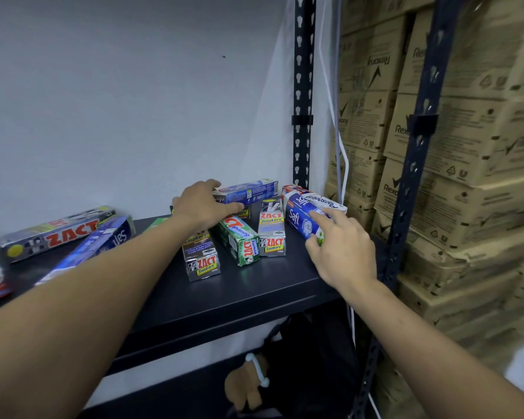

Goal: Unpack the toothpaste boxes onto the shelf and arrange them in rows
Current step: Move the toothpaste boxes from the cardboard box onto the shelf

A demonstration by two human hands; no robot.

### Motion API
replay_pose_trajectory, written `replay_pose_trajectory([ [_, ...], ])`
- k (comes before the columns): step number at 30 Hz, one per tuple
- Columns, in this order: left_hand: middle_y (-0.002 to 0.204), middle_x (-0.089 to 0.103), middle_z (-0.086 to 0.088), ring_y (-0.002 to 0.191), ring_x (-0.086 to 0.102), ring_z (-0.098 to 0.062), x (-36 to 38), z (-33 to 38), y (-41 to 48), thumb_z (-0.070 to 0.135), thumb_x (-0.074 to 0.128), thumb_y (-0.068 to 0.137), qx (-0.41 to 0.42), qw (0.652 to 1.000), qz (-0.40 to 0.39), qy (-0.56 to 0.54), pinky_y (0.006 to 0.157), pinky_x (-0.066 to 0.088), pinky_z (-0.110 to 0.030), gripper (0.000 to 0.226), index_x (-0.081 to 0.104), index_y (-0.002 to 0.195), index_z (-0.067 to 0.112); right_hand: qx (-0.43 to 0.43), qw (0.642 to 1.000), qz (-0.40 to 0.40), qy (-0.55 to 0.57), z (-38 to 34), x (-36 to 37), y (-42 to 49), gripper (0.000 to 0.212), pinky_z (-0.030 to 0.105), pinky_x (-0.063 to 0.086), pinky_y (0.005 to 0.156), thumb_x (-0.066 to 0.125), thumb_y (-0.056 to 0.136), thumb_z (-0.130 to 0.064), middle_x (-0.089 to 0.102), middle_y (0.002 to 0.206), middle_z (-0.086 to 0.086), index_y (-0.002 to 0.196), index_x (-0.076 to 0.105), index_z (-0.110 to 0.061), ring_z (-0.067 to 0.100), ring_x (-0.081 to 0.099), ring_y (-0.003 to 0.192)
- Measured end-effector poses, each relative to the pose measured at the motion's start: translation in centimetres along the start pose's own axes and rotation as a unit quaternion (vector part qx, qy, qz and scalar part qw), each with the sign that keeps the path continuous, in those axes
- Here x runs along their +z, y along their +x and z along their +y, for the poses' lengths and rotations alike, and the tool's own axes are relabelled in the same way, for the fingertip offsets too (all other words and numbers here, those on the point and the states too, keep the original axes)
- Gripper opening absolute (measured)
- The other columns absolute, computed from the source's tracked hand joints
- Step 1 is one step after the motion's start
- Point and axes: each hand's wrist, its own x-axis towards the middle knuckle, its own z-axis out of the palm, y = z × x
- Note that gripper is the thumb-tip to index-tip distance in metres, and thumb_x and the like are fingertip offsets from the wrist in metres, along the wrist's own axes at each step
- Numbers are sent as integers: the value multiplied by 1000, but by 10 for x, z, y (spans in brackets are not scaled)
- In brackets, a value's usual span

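Now the left hand's (pixel 204 204) fingers clamp a blue Safi box (pixel 250 191) lying across the Zact boxes (pixel 271 234) by the shelf's (pixel 254 285) back right corner; the right hand's (pixel 342 249) fingers pinch a white-and-blue Safi box (pixel 300 217).

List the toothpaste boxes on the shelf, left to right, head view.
Grey ZACT box, leaning blue Safi box, silver ZACT Smokers box, green ZACT Whitening box, second ZACT Smokers box, white-blue Safi box in right hand. Skipped: stacked Safi box in left hand.
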Motion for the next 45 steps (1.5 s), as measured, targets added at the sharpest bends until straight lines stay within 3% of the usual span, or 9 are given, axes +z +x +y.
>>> replay_pose_trajectory([
  [4, 146, 48, -2, 131, 45, -29, -7, 5, -20, 71, 67, 73, 18, 999, 9, 33, 106, 32, -49, 86, 46, 143, 25, 7, 999, -30, -10, -3, -5, -2, 48, 39, 51, 85, 50, 94, -37, 46, 145, -3, 142, 48, -28, 24, 45, 122],
  [9, 144, 49, 0, 130, 45, -26, -29, 16, -58, 68, 66, 75, 108, 991, 38, 62, 103, 31, -45, 79, 50, 139, 25, -5, 997, -66, -42, -4, -15, -3, 50, 42, 46, 92, 49, 95, -34, 41, 149, 1, 144, 45, -24, 28, 39, 125],
  [12, 139, 55, 2, 127, 47, -24, -48, 22, -93, 68, 56, 71, 149, 986, 48, 52, 102, 33, -43, 76, 54, 135, 27, -51, 995, 16, -81, -7, -23, -19, 49, 47, 37, 98, 60, 86, -35, 46, 145, 9, 132, 55, -19, 32, 43, 122],
  [15, 127, 63, 1, 119, 55, -24, -55, 17, -142, 61, 60, 73, 176, 982, 70, -12, 101, 40, -40, 63, 61, 126, 27, -116, 990, 71, -28, -19, -29, -53, 45, 47, 36, 98, 63, 83, -32, 52, 137, 9, 126, 61, -18, 33, 46, 118],
  [21, 122, 62, 2, 112, 55, -19, -35, -20, -258, 44, 65, 84, 188, 976, 89, -62, 97, 41, -31, 46, 62, 122, 19, -162, 982, 68, 67, -45, -33, -136, 41, 44, 35, 97, 61, 88, -35, 51, 138, 1, 128, 61, -23, 29, 46, 120],
  [32, 127, 62, -2, 112, 56, -24, 75, -146, -412, 36, 71, 84, -39, 991, -128, -27, 95, 48, -40, 49, 60, 129, 19, -195, 946, -244, 87, -58, 59, -307, 42, 44, 44, 87, 61, 87, -36, 54, 128, 1, 126, 61, -21, 28, 47, 114],
  [36, 118, 67, -3, 106, 63, -24, 123, -200, -484, 40, 70, 82, -165, 955, -244, -19, 89, 52, -37, 46, 63, 123, 21, -177, 895, -406, 48, -52, 94, -369, 48, 44, 42, 98, 58, 91, -39, 52, 131, 2, 134, 56, -20, 28, 45, 119],
  [40, 116, 69, -6, 104, 65, -28, 162, -240, -545, 52, 66, 75, -237, 905, -353, -6, 86, 54, -37, 53, 67, 119, 22, -171, 849, -500, 19, -45, 122, -419, 50, 39, 37, 103, 56, 91, -40, 55, 128, 5, 138, 52, -23, 32, 48, 119],
  [45, 123, 67, -9, 111, 63, -30, 189, -259, -583, 38, 72, 83, -287, 870, -399, -31, 92, 52, -38, 47, 65, 126, 21, -147, 786, -600, 16, -38, 157, -465, 53, 37, 44, 100, 61, 89, -41, 55, 132, 9, 139, 51, -25, 33, 51, 121],
])
